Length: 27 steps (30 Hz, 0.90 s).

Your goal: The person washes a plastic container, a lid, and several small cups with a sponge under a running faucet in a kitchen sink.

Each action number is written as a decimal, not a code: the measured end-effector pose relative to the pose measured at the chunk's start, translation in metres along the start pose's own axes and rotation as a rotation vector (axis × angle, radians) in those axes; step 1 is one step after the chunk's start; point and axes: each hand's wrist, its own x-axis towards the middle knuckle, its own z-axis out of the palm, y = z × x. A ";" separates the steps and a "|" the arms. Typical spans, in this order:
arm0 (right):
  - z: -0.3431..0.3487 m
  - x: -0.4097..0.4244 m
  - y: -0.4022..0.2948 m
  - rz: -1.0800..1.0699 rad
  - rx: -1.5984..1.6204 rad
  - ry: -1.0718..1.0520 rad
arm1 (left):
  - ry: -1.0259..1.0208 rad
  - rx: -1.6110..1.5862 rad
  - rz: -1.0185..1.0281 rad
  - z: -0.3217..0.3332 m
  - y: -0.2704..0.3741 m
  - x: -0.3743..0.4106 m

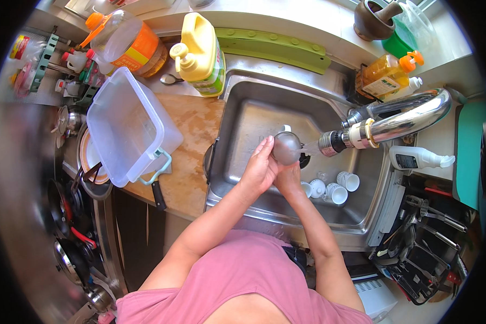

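Over the stainless steel sink (pixel 243 182), my left hand (pixel 261 168) and my right hand (pixel 287 178) together hold a small round strainer (pixel 287 148) with a pale handle or rim piece at its far side. Water runs from the chrome faucet (pixel 413 117) onto the strainer's right side. My left thumb rests along its left edge, and my right hand supports it from below. Several small white cups (pixel 336 193) lie on their sides in the sink's near right part, beside a small white lid (pixel 317 188). The drain is partly hidden behind the strainer and my right hand.
Left of the sink, a clear plastic bin (pixel 129 129) and a black-handled knife (pixel 158 195) lie on a wooden cutting board (pixel 194 158). A yellow pump bottle (pixel 200 56) stands behind. An orange soap bottle (pixel 382 77), a white bottle (pixel 417 157) and a utensil rack (pixel 421 251) are at right.
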 end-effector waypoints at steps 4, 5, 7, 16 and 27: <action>-0.011 -0.005 -0.012 0.013 -0.190 -0.177 | 0.122 0.689 0.473 0.001 0.021 -0.010; -0.012 -0.004 -0.014 -0.032 -0.185 -0.203 | 0.158 0.811 0.571 0.003 0.030 -0.014; -0.014 -0.001 -0.020 -0.130 -0.174 -0.254 | 0.251 1.020 0.700 -0.008 0.046 -0.017; -0.009 0.006 -0.022 -0.176 -0.135 -0.168 | 0.678 2.135 1.176 -0.059 0.107 -0.019; -0.037 0.006 -0.037 -0.192 -0.176 -0.088 | 0.561 2.121 1.317 -0.032 0.094 -0.023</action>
